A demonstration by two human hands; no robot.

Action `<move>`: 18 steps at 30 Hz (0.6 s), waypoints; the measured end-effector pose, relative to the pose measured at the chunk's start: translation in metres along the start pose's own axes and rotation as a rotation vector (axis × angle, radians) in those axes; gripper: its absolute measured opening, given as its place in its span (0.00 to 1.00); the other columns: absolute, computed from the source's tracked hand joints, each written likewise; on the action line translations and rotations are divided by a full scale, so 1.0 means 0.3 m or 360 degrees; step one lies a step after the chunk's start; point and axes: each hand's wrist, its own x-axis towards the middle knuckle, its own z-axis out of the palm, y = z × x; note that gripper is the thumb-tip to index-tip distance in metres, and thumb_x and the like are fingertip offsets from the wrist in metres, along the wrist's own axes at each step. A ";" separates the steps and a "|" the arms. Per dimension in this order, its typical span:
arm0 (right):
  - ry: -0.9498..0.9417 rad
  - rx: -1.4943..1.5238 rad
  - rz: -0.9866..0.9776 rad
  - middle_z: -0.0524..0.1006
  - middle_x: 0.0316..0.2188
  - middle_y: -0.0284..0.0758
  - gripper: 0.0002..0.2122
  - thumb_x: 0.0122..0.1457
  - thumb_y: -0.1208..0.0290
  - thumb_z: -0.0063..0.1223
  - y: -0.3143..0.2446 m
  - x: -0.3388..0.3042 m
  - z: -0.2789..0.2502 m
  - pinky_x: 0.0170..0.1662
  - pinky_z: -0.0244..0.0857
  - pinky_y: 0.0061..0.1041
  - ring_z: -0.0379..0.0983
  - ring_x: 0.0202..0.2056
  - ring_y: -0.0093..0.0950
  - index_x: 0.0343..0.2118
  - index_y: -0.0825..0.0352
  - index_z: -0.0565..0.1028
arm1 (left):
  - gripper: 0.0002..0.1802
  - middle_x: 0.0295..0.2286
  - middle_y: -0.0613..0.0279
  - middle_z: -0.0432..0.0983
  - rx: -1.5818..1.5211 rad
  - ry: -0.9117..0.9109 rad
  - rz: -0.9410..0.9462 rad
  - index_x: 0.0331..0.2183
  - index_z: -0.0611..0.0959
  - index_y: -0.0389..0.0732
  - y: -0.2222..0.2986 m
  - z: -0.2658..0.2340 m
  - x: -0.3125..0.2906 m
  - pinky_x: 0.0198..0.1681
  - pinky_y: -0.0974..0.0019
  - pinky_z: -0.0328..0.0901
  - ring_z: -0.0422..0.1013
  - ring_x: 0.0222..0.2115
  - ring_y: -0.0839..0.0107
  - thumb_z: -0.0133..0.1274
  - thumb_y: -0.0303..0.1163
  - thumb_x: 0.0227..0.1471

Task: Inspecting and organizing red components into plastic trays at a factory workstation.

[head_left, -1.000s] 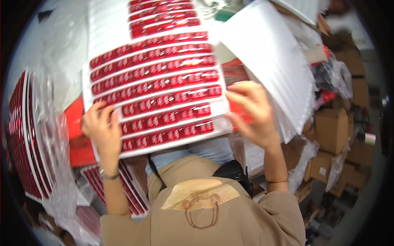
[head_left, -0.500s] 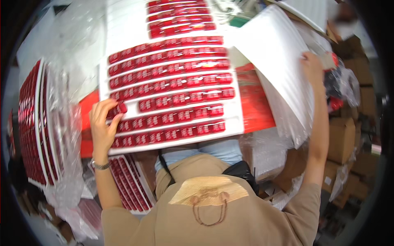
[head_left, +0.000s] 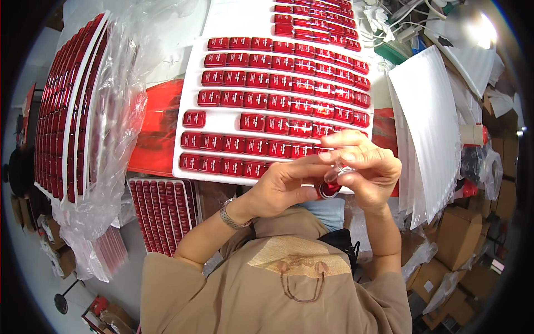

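Observation:
In front of me lies a white grooved tray (head_left: 222,118) with rows of small, glossy red containers (head_left: 257,101) with pale print. One row has a gap beside its leftmost container. Over the tray's near right corner my hands meet. My left hand (head_left: 281,186) is closed around a small red container (head_left: 329,190) with a silvery ring at its end. My right hand (head_left: 367,170) pinches a small clear piece (head_left: 343,168) right against that container. Fingers partly cover both, so I cannot tell whether they are joined.
At the left, filled trays (head_left: 69,106) stand on edge beside crumpled clear plastic (head_left: 125,94). Another filled tray (head_left: 161,214) sits lower down. White foam sheets (head_left: 425,128) lean at the right, with cardboard boxes (head_left: 459,236) beyond. A red cover (head_left: 158,133) shows under the tray.
My left hand has left the tray's left edge, and my right hand has come away from the white sheets. Both are now together at the near right corner. The whole view has shifted.

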 end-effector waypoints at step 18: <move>0.0075 -0.0388 0.0032 0.80 0.29 0.39 0.10 0.41 0.87 0.61 -0.017 -0.045 -0.059 0.41 0.69 0.32 0.77 0.35 0.33 0.29 0.71 0.78 | 0.25 0.45 0.60 0.68 -0.0815 -0.0026 -0.0294 0.55 0.63 0.36 -0.050 0.025 0.001 0.42 0.70 0.64 0.68 0.39 0.75 0.46 0.35 0.58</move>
